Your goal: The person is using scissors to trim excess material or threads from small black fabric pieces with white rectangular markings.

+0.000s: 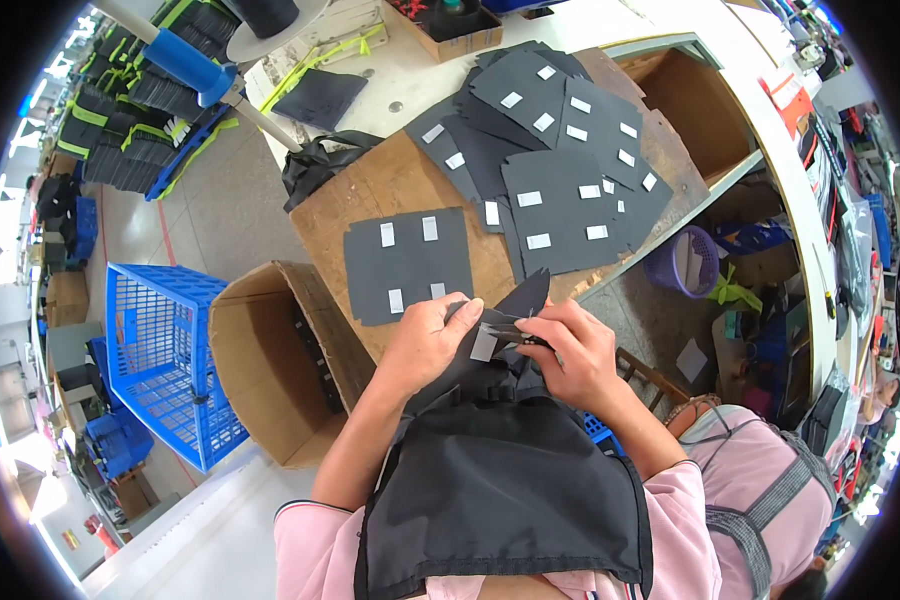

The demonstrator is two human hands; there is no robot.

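Pinching a Bent Black Panel Between Both Hands

You are holding the black panel just in front of your black apron, near the desk's close edge. Your left hand is pinching one side, thumb on top, fingers nearly together; your right hand is gripping the opposite part between thumb and bunched fingers, with no clear gap. Whether those right fingers are also holding a small tool, you cannot tell.

Judging by its bend, you are handling something light, thin and flexible, springy rather than limp, and unlikely to break. Its matt face is probably giving good grip; opposite edges, clear of the white patch, are offering the safest hold.

On the brown wooden desk, a flat panel with four white patches is lying beside an overlapping panel pile.

To your left, an open cardboard carton is standing beside a blue lattice crate above the tiled floor. A co-worker is sitting or standing close on your right.
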